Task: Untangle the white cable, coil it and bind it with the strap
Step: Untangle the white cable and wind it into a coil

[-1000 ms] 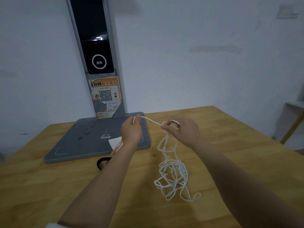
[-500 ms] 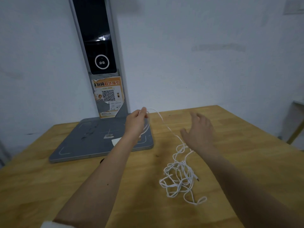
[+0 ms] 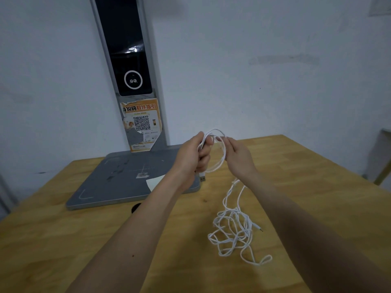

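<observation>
My left hand [image 3: 193, 154] is raised above the table and grips a small loop of the white cable [image 3: 232, 229], whose USB plug [image 3: 202, 177] hangs below the fist. My right hand [image 3: 238, 155] is close beside it and pinches the same loop at its top right. From the hands the cable drops to a loose tangle on the wooden table [image 3: 63, 240], with its thin end plug lying at the tangle's right. A black strap [image 3: 135, 207] lies on the table by the grey base, mostly hidden behind my left forearm.
A grey scanner stand [image 3: 118, 182] with a tall black column and an orange QR sticker stands at the back left against the white wall. A white paper slip [image 3: 155, 181] lies on its base. The table's right edge runs diagonally at the right.
My right hand, open and away from the cable half a second ago, has come back to my left hand and taken the cable. A loop now hangs from my left hand.
</observation>
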